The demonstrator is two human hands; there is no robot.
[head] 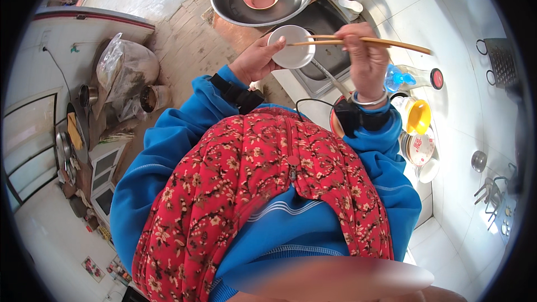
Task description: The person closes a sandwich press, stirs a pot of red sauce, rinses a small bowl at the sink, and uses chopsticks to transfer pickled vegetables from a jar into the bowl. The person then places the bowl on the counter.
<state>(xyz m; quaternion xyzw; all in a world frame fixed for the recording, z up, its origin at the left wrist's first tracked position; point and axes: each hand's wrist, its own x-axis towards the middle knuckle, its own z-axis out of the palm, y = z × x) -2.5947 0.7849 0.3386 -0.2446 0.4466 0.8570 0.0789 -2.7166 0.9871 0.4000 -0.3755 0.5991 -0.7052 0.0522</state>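
Observation:
My left hand (258,59) grips the rim of a small white bowl (297,56), its thumb over the edge. In my right hand (366,61) is a pair of wooden chopsticks (377,42), held crosswise with their tips over the bowl. Just beyond the bowl is a stainless steel sink (331,59). A large metal basin (226,2) stands past my hands at the top, with a pink bowl (272,4) inside it that holds some food bits or residue.
A blue-topped pump bottle (396,79), a glass bottle (419,76), a yellow bowl (418,117) and stacked plates (420,149) stand along the tiled wall at right. A white faucet (349,5) rises behind the sink. Large plastic-covered containers (128,65) stand at left.

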